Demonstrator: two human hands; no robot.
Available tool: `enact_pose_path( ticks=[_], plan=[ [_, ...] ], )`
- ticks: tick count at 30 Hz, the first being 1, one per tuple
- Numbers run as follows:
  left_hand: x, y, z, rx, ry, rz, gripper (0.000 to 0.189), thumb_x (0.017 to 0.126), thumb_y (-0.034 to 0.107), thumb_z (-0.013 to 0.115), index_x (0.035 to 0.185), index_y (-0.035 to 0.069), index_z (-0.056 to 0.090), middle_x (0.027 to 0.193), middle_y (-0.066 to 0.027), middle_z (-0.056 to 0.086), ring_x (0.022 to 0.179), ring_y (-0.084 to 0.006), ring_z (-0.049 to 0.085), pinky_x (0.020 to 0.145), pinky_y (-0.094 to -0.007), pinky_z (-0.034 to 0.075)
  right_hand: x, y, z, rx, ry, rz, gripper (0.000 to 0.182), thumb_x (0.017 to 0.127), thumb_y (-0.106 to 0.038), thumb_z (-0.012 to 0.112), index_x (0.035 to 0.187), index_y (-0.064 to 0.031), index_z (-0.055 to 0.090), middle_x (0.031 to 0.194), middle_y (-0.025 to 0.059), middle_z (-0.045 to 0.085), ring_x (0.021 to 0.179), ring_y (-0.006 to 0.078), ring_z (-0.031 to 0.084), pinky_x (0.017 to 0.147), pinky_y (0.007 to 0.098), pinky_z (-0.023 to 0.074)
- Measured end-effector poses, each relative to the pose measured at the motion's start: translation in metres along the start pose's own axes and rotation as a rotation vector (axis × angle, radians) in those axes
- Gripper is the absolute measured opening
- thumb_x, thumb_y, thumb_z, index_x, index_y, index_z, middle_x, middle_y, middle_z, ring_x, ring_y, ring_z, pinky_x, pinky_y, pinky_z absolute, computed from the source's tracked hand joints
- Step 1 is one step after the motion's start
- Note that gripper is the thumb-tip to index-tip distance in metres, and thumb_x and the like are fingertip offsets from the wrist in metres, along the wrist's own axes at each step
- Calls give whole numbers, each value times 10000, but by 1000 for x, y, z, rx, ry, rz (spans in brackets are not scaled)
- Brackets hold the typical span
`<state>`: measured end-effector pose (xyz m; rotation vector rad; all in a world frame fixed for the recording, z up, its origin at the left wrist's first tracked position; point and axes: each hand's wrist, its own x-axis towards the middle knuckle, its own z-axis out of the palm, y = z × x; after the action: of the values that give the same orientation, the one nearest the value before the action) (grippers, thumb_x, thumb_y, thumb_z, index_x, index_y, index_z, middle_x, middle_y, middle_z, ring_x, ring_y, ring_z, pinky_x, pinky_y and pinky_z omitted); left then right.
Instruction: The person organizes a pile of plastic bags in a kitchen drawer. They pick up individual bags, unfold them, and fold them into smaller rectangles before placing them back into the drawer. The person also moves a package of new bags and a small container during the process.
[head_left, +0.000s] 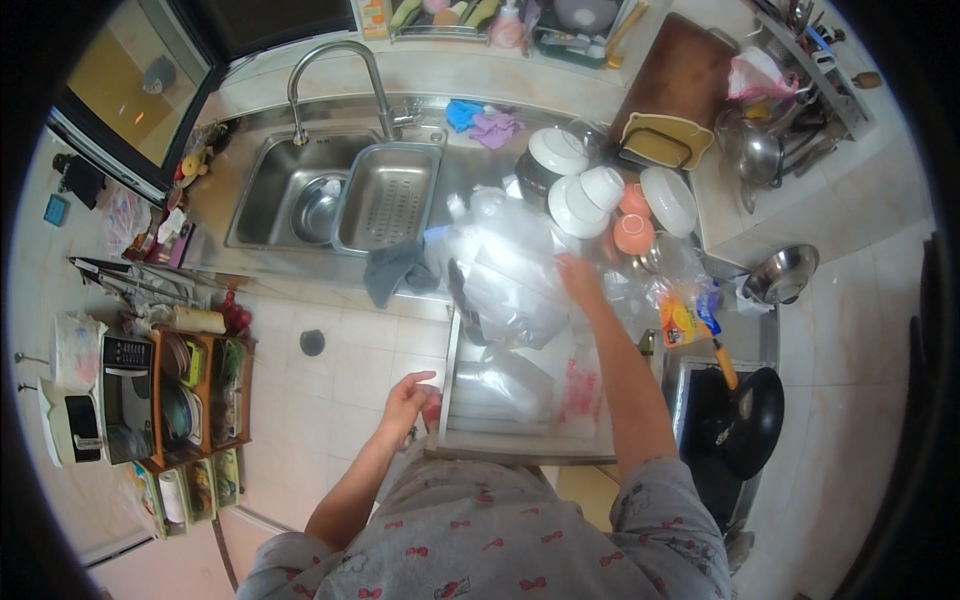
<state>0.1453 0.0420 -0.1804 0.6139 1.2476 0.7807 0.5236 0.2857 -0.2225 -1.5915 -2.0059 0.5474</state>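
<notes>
An open drawer (517, 442) is pulled out from the counter in front of me. Inside it lie rolls or folds of clear plastic (502, 386) and a piece with red print (581, 386). A bulky bundle of clear plastic bags (510, 270) rests over the drawer's far end and the counter edge. My right hand (580, 280) reaches across the drawer, with its fingers closed on the bundle's right side. Outside the drawer's left wall is my left hand (407, 405), fingers apart and holding nothing. Whether it touches the drawer front is unclear.
A steel sink (300, 172) with a drain basket (390, 199) is at left. A grey cloth (397, 271) hangs at the counter edge. Stacked white bowls (577, 206) and orange cups (634, 232) stand behind the bags. A black wok (754, 424) sits on the stove at right.
</notes>
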Motion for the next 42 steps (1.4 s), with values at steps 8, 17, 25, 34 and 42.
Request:
enact_pose_path(
  ticks=[8,17,25,34,42],
  plan=[
    [75,28,12,166,-2,198,314,937,104,516,1246,58,543,994,-62,643,845,-118,605,761,-246,481,-3,-61,-81,322,246,130,264,902,-129,570,1133,-11,618,790,126,654,705,163,639,624,289,496],
    [129,76,67,300,-96,463,262,956,134,521,1204,72,577,866,-15,615,763,-86,559,707,-231,460,-112,-76,-148,531,323,282,249,925,-58,548,1151,27,605,926,74,662,726,97,621,648,240,532],
    [59,12,147,-176,-599,-432,595,976,538,380,1321,62,473,1097,-94,639,993,-203,629,903,-398,505,-226,-136,-136,341,42,346,244,853,6,562,1079,-24,651,979,167,674,811,236,675,694,314,523],
    [70,-111,94,-246,115,-751,721,946,511,468,1457,58,236,1480,-201,251,1302,-367,372,946,-578,441,-274,-88,46,210,-390,220,266,850,-144,567,1094,-51,617,1023,192,633,923,352,616,803,403,491],
    [41,-77,40,-57,163,-311,531,911,236,586,1387,98,396,1310,-122,494,1187,-273,487,880,-427,499,-155,-10,63,334,264,544,540,811,-305,688,1239,-30,506,1126,156,612,931,283,624,816,373,484]
  ],
)
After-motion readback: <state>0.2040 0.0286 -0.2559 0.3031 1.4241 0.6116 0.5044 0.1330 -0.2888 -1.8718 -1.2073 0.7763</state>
